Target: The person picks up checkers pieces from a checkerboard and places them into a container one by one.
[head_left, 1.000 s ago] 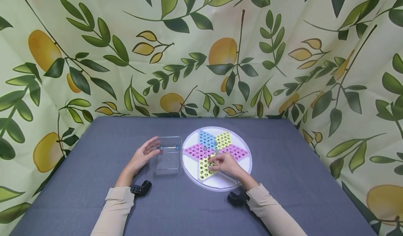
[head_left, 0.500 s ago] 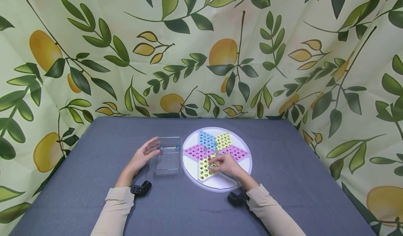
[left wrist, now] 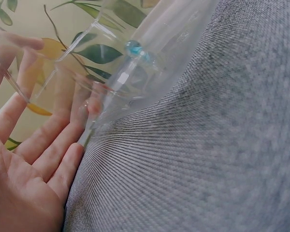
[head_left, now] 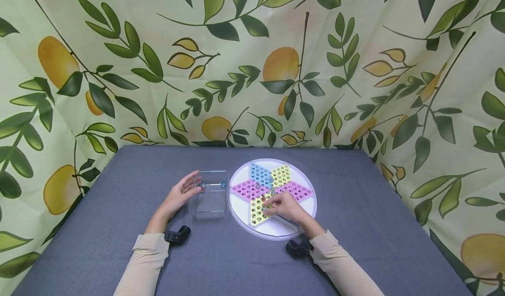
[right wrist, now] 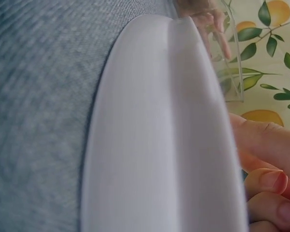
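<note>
My left hand (head_left: 178,198) is at the left side of a clear plastic box (head_left: 209,211), its fingers fairly straight along the wall in the left wrist view. A few glass marbles lie in the box, among them a blue marble (left wrist: 133,47). My right hand (head_left: 287,207) is low over the front yellow arm of a round white Chinese checkers board (head_left: 242,222). Its thumb and index finger pinch a small marble (head_left: 264,209), mostly covered by the fingertips. A red marble (head_left: 263,198) sits in a hole just behind them.
The box stands close to the board's left edge. More marbles, including a greenish marble (head_left: 272,191), sit around the board's centre. Grey cloth (head_left: 221,261) covers the table, and a patterned curtain (head_left: 236,90) hangs behind it.
The right fingertips have shifted very slightly over the yellow arm, and the red marble behind them shows more clearly. The left hand and the box stay in place.
</note>
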A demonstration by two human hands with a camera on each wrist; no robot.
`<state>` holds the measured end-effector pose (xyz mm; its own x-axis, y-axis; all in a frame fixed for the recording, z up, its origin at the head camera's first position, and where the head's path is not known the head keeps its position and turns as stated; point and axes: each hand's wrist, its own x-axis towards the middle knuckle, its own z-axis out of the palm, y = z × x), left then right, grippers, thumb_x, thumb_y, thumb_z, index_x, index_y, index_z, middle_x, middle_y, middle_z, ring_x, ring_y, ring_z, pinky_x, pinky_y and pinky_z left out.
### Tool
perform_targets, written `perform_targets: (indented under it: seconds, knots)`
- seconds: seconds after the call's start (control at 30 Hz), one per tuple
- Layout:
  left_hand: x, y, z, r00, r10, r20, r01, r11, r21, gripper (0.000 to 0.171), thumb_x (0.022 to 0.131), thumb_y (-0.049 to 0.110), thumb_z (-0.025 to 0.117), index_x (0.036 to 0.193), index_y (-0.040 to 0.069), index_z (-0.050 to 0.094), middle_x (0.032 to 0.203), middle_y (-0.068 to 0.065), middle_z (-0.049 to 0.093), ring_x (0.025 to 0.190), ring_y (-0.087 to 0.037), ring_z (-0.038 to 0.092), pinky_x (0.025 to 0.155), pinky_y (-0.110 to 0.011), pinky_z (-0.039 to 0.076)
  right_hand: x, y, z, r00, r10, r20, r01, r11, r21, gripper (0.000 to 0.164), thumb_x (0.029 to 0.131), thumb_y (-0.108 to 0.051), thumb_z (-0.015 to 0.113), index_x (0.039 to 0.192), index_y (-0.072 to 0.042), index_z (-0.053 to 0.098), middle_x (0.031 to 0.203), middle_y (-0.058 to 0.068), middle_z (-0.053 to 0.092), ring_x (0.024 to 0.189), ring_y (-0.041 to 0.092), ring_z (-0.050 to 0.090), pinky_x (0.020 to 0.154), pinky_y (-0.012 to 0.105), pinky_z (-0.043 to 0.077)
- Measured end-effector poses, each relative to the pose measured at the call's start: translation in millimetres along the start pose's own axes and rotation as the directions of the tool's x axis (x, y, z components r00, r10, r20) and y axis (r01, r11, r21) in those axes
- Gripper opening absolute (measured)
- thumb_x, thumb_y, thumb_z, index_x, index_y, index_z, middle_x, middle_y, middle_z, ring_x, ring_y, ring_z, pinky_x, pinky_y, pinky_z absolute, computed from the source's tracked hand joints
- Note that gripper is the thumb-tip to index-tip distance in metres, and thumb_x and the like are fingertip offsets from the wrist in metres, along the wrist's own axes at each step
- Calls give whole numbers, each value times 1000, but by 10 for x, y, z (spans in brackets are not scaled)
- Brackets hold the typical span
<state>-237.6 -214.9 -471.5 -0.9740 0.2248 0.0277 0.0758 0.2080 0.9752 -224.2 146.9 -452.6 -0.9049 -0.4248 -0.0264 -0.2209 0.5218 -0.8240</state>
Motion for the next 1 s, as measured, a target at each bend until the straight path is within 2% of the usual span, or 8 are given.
perform_targets:
  seconds: [0.8,1.0]
  knots:
    - [9,13,14,1000,1,-9,-2,1000,-9,64,96,17,59,151,9,28,152,-25,38,142,-40,35,91,-1,37,3,-59,-38,999,-28,-23,27,999,-17,26,73,-14,81,95,0,75,63,-3,55,55,2,41,49,13,34]
    - [-1,20,9,1000,-8,-8,8,1000,13,63,96,19,59,151,11,29,152,-23,39,144,-38,34,95,-3,35,14,-90,-45,997,-75,-29,74,997,-31,24,75,-12,80,95,0,75,61,-4,51,53,0,38,48,13,32]
